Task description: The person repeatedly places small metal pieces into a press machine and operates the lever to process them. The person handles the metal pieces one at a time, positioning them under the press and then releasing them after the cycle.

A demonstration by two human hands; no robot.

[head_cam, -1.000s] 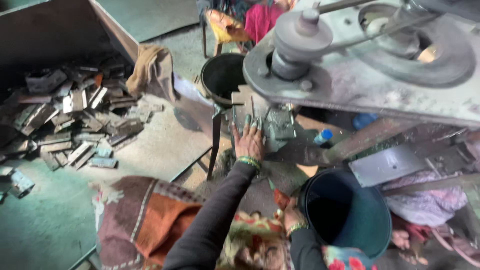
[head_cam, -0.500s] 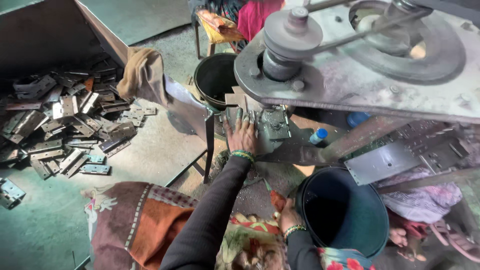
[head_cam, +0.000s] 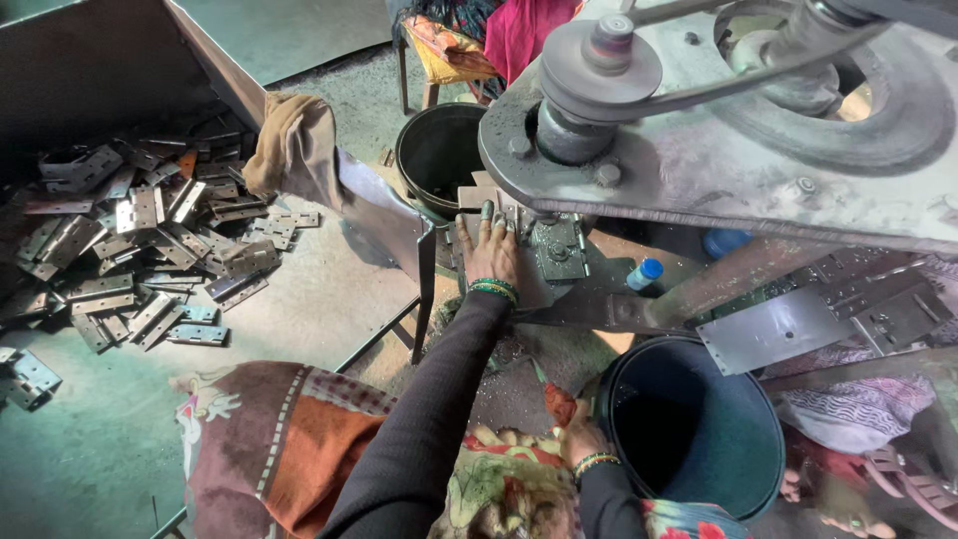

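Observation:
My left hand (head_cam: 489, 258) reaches forward onto the bed of a belt-driven press machine (head_cam: 699, 150). Its fingers lie stretched out flat, and the fingertips press a small metal plate (head_cam: 477, 193) at the die (head_cam: 559, 250). My right hand (head_cam: 577, 444) rests low on my lap with the fingers curled, beside an orange cloth and touching the rim of a dark blue bucket (head_cam: 743, 499). I cannot see anything held in it. Both wrists wear green bangles.
A heap of metal hinges (head_cam: 140, 250) lies on the sheet-metal table at left, with a brown cloth (head_cam: 294, 145) draped over its edge. A black bucket (head_cam: 439, 150) stands behind the press. A small blue-capped bottle (head_cam: 645, 272) sits right of the die. Flat metal plates (head_cam: 788, 324) lie at right.
My left hand has stayed at the press bed, its fingertips a little further under the machine. My right hand has stayed by the blue bucket. The view has shifted slightly.

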